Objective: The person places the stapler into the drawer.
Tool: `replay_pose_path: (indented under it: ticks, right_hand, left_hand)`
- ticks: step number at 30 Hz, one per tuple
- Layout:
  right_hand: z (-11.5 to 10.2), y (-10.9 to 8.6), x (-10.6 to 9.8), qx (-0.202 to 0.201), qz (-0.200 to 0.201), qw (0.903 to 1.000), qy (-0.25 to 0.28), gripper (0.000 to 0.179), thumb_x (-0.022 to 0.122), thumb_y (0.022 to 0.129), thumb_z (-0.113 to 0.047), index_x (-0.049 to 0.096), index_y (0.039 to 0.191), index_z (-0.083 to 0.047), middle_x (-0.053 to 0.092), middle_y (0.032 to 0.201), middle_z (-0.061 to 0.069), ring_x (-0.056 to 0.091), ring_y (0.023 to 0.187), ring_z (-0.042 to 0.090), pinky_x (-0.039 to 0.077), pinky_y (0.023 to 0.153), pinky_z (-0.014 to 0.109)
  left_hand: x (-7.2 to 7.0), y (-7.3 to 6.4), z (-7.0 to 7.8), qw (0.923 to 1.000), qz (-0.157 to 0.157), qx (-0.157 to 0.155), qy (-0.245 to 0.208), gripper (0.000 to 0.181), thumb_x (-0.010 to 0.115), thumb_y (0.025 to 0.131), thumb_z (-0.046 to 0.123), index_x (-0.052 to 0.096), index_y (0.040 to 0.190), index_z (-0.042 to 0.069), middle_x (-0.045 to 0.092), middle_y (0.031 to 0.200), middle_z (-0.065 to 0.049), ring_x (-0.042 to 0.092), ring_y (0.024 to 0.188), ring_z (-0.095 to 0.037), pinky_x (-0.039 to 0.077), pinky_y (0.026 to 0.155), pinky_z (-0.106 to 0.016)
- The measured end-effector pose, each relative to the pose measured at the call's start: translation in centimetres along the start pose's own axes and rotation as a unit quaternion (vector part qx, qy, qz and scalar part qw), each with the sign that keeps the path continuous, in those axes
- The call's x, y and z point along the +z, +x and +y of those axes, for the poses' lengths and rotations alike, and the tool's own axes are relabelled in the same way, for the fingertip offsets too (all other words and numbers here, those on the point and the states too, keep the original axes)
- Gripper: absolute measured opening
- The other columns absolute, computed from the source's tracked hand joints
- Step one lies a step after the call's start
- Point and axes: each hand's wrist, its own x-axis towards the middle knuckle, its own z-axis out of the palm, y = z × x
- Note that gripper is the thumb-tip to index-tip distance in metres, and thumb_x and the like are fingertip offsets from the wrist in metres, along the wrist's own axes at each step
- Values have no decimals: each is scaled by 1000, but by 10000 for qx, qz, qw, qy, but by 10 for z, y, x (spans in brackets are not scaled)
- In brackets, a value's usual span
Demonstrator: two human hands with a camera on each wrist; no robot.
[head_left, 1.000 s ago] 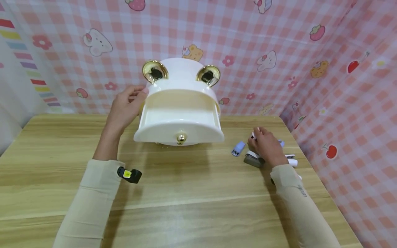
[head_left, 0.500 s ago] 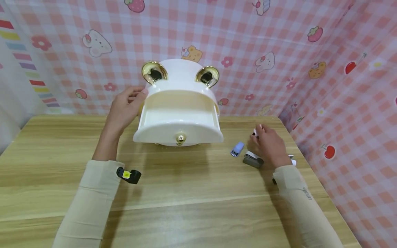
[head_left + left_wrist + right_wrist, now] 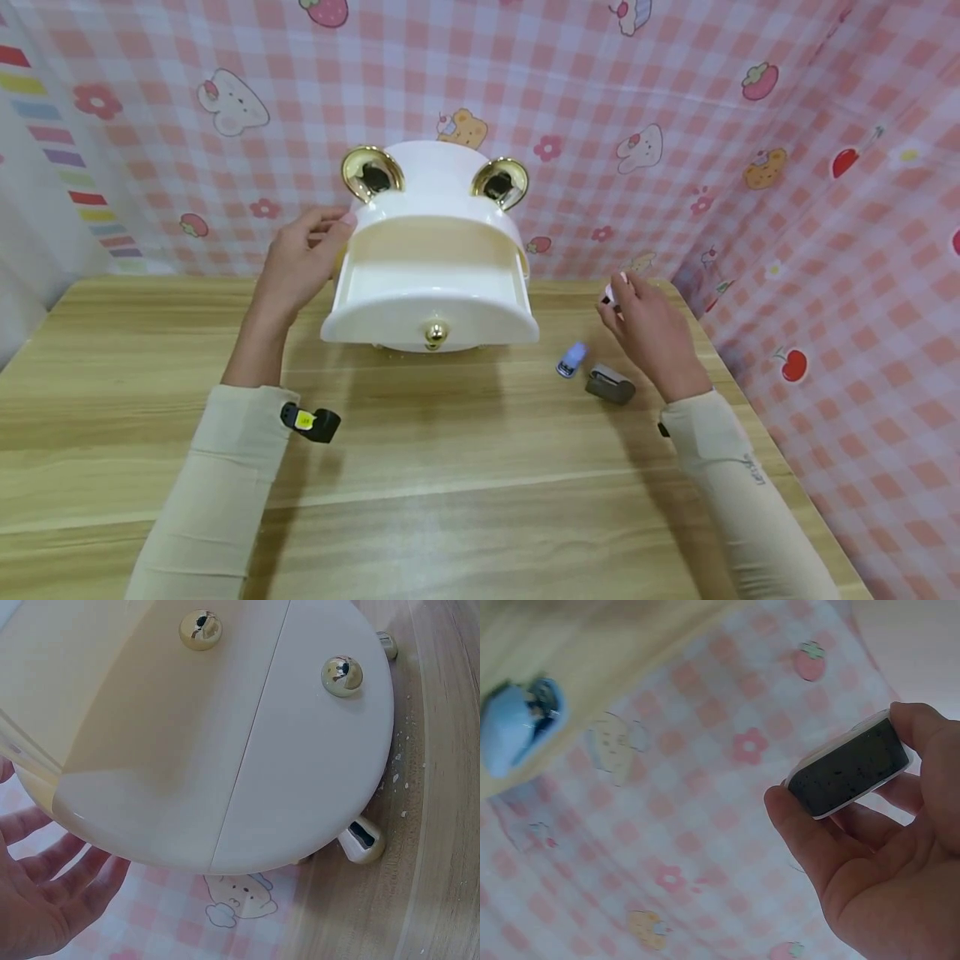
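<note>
A white frog-like drawer box (image 3: 438,179) with gold-rimmed eyes stands at the back of the table, its drawer (image 3: 390,321) pulled out. Against the box's left side rest the fingers of my left hand (image 3: 296,262), loosely extended; the left wrist view shows them along its curved edge. My right hand (image 3: 660,342) pinches a small white stapler (image 3: 611,294) above the table's back right. Its dark base (image 3: 847,769) faces the right wrist camera, between thumb and fingers. On the table nearby lie a blue stapler (image 3: 572,360) and a dark grey stapler (image 3: 610,384).
Pink checked cloth (image 3: 577,92) hangs behind and to the right of the wooden table (image 3: 450,500). In the right wrist view a blue stapler (image 3: 514,727) lies near the table edge. Gold ball knobs (image 3: 342,676) stick out from the box's front.
My right hand has risen off the table and moved toward the back, carrying the white stapler. The left hand stays at the box's side, and the drawer remains pulled out.
</note>
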Motion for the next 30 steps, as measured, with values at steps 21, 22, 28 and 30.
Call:
replay_pose_path:
  ticks: [21, 22, 28, 30]
  right_hand:
    - [-48, 20, -47, -718, 718, 9948, 31, 34, 71, 97, -21, 59, 122, -3, 63, 123, 17, 63, 94, 40, 56, 64, 56]
    - [-51, 21, -49, -780, 742, 9942, 46, 37, 71, 97, -21, 59, 125, -2, 62, 128, 19, 63, 99, 41, 57, 68, 57]
    - [-68, 29, -62, -1159, 779, 9896, 339, 50, 73, 96, -20, 57, 139, -1, 58, 139, 21, 60, 119, 41, 54, 89, 58]
    - [-73, 33, -64, -1320, 807, 9862, 588, 50, 73, 96, -20, 57, 140, 0, 58, 140, 21, 59, 120, 40, 53, 93, 57]
  left_hand:
    - [-1, 0, 0, 10000, -28, -61, -41, 65, 50, 100, 59, 56, 145, 11, 56, 139, -18, 52, 127, -33, 49, 96, -52]
    - [-1, 0, -1, 10000, -32, -64, -43, 66, 50, 100, 59, 56, 145, 11, 56, 140, -18, 52, 127, -33, 49, 97, -52]
    - [-1, 0, -1, 9999, -49, -77, -76, 66, 49, 101, 59, 55, 145, 10, 55, 141, -18, 51, 127, -33, 49, 96, -51]
    - [0, 0, -1, 9999, -37, -79, -82, 66, 50, 101, 58, 55, 145, 10, 55, 141, -18, 51, 127, -33, 50, 95, -50]
